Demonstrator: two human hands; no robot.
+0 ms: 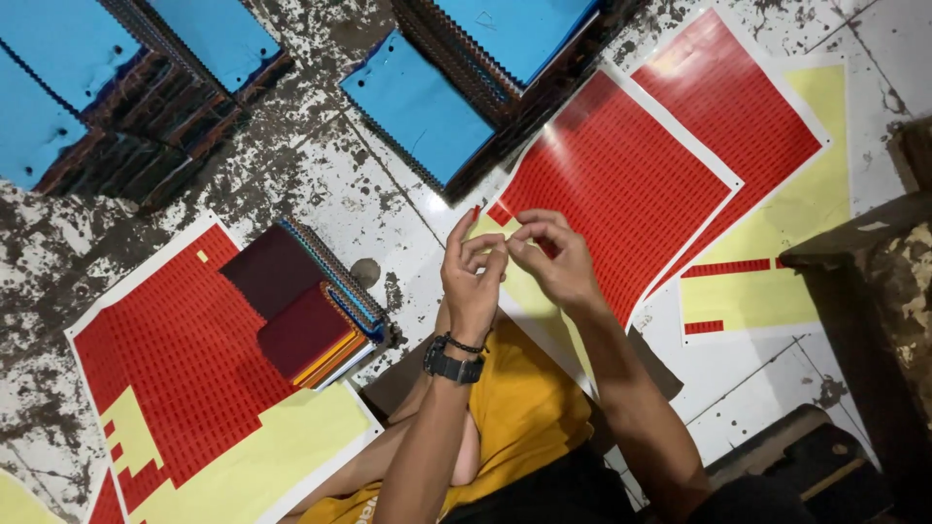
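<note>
My left hand (473, 275) and my right hand (550, 257) meet fingertip to fingertip over a red sticker sheet (621, 184) on the floor. Between the pinched fingers is a small red sticker (476, 212), stuck at the tip of a left finger. A black watch and a thin bracelet sit on my left wrist. To the left lies a stack of fabric swatches (306, 315), dark maroon on top with coloured zigzag edges. It rests partly on another red sticker sheet (184, 369) whose yellow backing shows where stickers are gone.
Blue-topped fabric swatch piles (417, 107) lie at the top on a stained white tile floor (320, 184). More sticker sheets (748, 262) lie at the right. A dark worn block (874, 281) stands at the right edge. My yellow garment fills the bottom centre.
</note>
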